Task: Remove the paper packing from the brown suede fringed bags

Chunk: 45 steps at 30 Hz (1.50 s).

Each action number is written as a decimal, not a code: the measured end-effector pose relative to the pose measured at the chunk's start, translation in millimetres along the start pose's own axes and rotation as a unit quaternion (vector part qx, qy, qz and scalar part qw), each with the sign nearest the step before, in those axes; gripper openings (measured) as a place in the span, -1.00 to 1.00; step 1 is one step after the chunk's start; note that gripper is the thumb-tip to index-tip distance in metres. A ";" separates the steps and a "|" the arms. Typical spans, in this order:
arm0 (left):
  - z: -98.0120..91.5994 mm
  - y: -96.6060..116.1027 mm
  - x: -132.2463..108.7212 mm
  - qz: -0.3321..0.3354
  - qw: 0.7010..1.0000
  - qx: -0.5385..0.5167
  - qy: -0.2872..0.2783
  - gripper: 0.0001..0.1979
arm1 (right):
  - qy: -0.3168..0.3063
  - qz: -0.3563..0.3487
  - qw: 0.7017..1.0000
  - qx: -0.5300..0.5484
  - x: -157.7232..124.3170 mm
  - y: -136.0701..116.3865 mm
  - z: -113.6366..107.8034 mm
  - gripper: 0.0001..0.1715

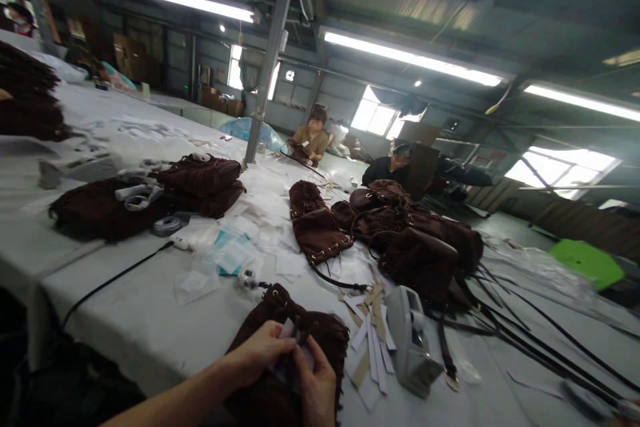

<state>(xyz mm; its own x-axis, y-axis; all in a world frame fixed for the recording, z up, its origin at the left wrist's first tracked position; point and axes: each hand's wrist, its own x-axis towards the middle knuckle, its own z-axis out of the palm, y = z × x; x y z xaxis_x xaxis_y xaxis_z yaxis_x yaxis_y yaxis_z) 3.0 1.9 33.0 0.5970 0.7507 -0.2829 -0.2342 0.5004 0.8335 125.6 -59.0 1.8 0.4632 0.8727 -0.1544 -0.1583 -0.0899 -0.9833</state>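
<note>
A dark brown fringed suede bag (pixel 260 327) lies at the near edge of the white table (pixel 145 320), right in front of me. My left hand (pixel 263 348) rests on the bag with its fingers pinched on a small white paper tag (pixel 287 329). My right hand (pixel 316 383) is closed against the same tag and a dark cord at the bag's opening. Both hands touch each other over the bag.
A grey tape dispenser (pixel 413 340) and several paper strips (pixel 373 340) lie just right of my hands. More brown bags (pixel 420 240) and black straps (pixel 525 333) are piled further right, others (pixel 200 180) to the left. Two people sit at the far end. A black cable (pixel 115 277) runs leftward.
</note>
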 end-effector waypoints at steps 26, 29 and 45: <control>4.0 -15.1 -7.3 0.106 0.978 0.142 0.110 -0.85 | 0.117 -0.164 0.935 -0.291 -33.3 -17.3 8.2 -0.74; 2.5 -17.9 -7.0 0.101 0.981 0.131 0.102 -0.78 | 0.064 -0.139 0.961 -0.231 -32.3 -20.6 5.6 -0.66; -1.8 -8.2 -18.1 0.062 0.991 0.118 0.025 -0.53 | -0.075 0.162 0.982 0.056 -5.7 -12.6 4.7 -0.41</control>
<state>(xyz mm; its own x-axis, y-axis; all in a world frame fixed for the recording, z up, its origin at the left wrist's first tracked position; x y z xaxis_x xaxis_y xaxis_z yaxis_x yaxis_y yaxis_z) -7.3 -15.0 30.5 0.5348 0.8236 -0.1890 -0.1138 0.2919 0.9497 120.9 -60.6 15.5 0.2409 0.8689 -0.4325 -0.3747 -0.3278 -0.8673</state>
